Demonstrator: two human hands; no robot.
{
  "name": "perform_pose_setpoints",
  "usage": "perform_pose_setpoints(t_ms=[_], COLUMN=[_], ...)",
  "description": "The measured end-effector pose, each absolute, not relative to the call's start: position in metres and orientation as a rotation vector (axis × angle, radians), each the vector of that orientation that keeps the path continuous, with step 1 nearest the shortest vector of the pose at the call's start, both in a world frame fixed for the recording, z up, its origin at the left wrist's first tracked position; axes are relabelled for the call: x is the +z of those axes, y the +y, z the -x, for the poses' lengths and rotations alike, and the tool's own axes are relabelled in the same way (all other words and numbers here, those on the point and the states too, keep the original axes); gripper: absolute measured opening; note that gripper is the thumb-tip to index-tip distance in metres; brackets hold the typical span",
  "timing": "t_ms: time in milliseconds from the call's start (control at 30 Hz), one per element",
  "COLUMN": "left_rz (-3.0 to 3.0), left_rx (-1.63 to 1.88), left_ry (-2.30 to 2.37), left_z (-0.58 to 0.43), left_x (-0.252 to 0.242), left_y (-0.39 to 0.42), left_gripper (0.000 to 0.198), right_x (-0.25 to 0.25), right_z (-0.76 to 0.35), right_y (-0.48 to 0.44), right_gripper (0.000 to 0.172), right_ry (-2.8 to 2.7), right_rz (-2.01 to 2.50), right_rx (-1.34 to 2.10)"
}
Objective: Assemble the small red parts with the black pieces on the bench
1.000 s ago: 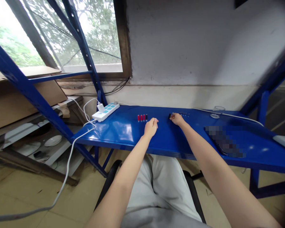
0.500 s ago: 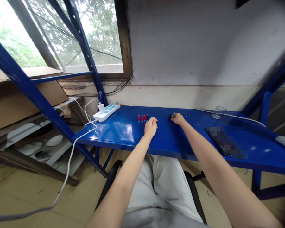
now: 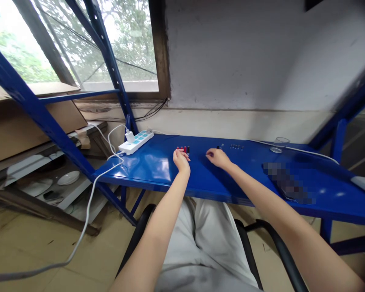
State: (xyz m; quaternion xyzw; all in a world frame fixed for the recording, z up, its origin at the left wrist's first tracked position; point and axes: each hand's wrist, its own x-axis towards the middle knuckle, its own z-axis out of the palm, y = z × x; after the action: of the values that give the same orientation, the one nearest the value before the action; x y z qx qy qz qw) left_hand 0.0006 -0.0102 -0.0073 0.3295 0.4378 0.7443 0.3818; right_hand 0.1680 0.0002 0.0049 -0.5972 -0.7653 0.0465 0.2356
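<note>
Several small red cylinders [image 3: 185,149] stand in a row with a black one [image 3: 188,149] at the right end. My left hand [image 3: 181,161] is in front of this row, its curled fingers covering the lower parts of the red pieces; whatever they grip is hidden. Over the middle of the blue table, my right hand [image 3: 218,157] has thumb and fingers pinched together, on something too small to make out if anything. Just behind its knuckles are a small dark piece [image 3: 218,147] and a tiny clear piece [image 3: 222,145]. Farther right, several tiny silvery pieces [image 3: 236,147] lie in rows.
A white power strip [image 3: 136,142] with a plugged-in adapter sits at the table's left end. To the right are a clear glass [image 3: 280,145], a white cable [image 3: 310,153] and a dark blurred flat object [image 3: 287,184]. Blue rack posts [image 3: 109,61] rise at the left.
My left hand has moved left to the front of the red cylinders. My right hand has come left and nearer, away from the dark and clear pieces, which now show behind it.
</note>
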Motion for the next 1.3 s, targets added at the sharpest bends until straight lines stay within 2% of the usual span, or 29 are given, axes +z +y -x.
perform_pose_setpoints(t_ms=[100, 533, 1000, 1300], left_rz=[-0.767, -0.732, -0.898, -1.523], left_rx=[1.917, 1.903, 1.869, 1.646], left_ry=[1.129, 1.119, 1.144, 1.137], left_z=[0.001, 0.002, -0.001, -0.011], left_x=[-0.007, -0.009, -0.007, -0.005], left_y=[-0.009, -0.007, -0.011, -0.023], left_gripper=[0.037, 0.035, 0.042, 0.036], right_x=[-0.002, -0.007, -0.003, 0.015], right_z=[-0.139, -0.083, -0.079, -0.116], right_y=[0.0, 0.034, 0.026, -0.02], right_gripper=[0.022, 0.027, 0.019, 0.023], right_ry=[-2.263, -2.049, -1.935, -2.098], right_rz=[1.408, 1.782, 1.754, 1.61], right_rx=[0.109, 0.211, 0.195, -0.251])
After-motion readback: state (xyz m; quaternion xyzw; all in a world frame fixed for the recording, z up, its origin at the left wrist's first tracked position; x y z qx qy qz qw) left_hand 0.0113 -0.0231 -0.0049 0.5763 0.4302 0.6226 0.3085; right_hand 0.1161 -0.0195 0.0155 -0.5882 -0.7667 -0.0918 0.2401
